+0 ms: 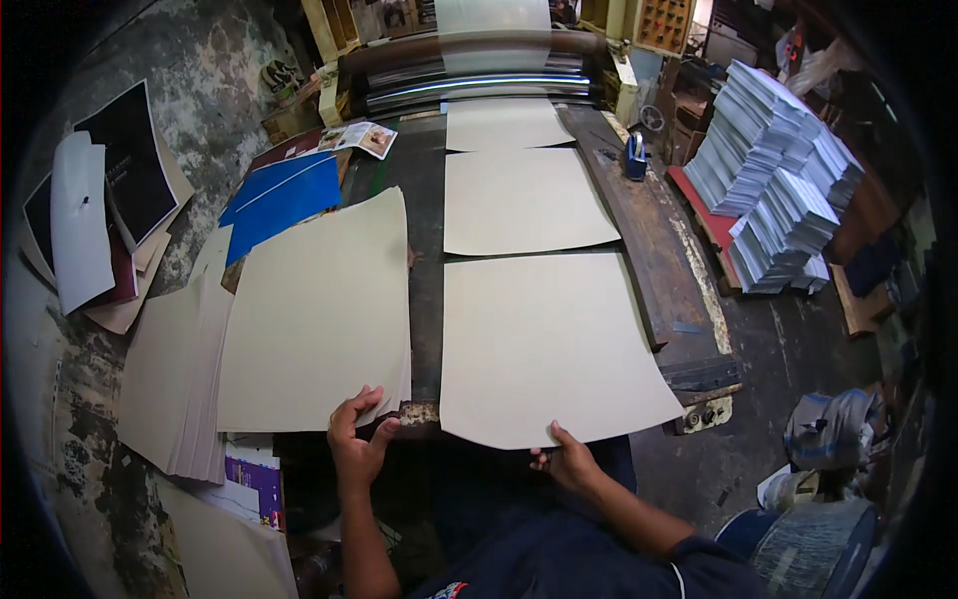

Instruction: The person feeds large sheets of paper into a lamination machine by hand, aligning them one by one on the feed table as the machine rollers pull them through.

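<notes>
A large cream sheet of card (549,344) lies at the near end of the machine's table, its near edge reaching past the table. My right hand (571,461) grips that edge, thumb on top and fingers underneath. To the left is a stack of similar cream sheets (314,319), with its right-hand edges slightly fanned. At its near right corner, my left hand (361,439) touches the sheets with its fingertips, and the thumb stands apart from them. Farther up, a second cream sheet (529,200) and a third sheet (504,125) lie in line, leading to the rollers (479,88).
A wooden guide rail (624,240) runs along the sheets' right side, with a blue tape dispenser (636,158) beside it. Tall piles of white printed sheets (763,165) stand at right. Blue sheets (284,205) lie beyond the left stack. A wrapped roll (808,549) sits at lower right.
</notes>
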A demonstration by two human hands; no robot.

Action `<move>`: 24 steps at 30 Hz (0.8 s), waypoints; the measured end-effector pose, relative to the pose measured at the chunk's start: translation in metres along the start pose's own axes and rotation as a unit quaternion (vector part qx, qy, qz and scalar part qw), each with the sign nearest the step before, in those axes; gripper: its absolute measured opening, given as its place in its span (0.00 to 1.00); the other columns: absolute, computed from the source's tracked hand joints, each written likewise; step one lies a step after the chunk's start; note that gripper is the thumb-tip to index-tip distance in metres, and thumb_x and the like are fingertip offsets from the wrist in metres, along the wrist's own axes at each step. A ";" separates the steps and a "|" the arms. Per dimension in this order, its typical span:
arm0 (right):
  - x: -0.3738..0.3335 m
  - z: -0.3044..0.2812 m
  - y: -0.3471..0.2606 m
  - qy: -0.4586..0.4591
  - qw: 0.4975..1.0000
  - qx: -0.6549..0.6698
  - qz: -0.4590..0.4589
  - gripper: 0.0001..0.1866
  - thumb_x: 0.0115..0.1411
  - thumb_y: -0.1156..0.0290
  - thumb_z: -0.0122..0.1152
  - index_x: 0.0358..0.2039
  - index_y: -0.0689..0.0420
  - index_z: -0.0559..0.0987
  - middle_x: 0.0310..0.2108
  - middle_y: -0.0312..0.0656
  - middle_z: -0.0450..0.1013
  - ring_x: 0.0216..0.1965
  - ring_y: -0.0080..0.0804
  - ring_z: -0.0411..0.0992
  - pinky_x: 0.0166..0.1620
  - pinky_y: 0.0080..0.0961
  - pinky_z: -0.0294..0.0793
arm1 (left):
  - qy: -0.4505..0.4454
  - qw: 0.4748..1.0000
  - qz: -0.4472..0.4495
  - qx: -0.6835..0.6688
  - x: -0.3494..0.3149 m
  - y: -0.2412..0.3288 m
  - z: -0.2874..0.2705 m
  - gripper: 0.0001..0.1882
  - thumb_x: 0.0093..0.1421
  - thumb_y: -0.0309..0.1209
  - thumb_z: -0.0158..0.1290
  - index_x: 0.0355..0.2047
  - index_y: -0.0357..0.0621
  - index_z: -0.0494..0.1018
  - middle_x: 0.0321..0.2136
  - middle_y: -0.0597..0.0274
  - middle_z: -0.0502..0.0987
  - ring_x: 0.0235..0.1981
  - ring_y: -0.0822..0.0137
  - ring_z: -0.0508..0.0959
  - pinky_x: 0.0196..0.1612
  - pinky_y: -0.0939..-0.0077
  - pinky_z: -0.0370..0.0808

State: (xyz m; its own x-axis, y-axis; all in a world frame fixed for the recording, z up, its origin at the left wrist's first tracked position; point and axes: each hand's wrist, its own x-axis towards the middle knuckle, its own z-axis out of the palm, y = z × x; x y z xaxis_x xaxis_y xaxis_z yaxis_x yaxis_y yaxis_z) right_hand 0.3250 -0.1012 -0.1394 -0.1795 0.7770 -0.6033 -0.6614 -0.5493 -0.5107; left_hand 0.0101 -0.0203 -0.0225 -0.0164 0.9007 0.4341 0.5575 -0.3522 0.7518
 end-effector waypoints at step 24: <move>0.017 0.018 -0.052 -0.089 0.986 0.018 -0.142 0.33 0.62 0.44 0.48 0.56 0.58 0.61 0.46 0.48 0.70 0.37 0.35 0.70 0.41 0.36 0.71 | -0.165 0.977 0.090 -0.102 -0.007 0.055 -0.002 0.10 0.62 0.39 0.55 0.30 0.48 0.77 0.32 0.67 0.83 0.48 0.60 0.79 0.65 0.49 0.50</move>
State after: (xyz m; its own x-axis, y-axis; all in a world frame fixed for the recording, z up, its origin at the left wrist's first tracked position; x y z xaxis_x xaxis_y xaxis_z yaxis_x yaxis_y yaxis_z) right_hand 0.3436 -0.0537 -0.1121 -0.1067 0.9411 -0.3208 -0.7284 -0.2936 -0.6191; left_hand 0.0386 -0.0462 0.0167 0.3540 0.8406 0.4099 0.3493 -0.5254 0.7759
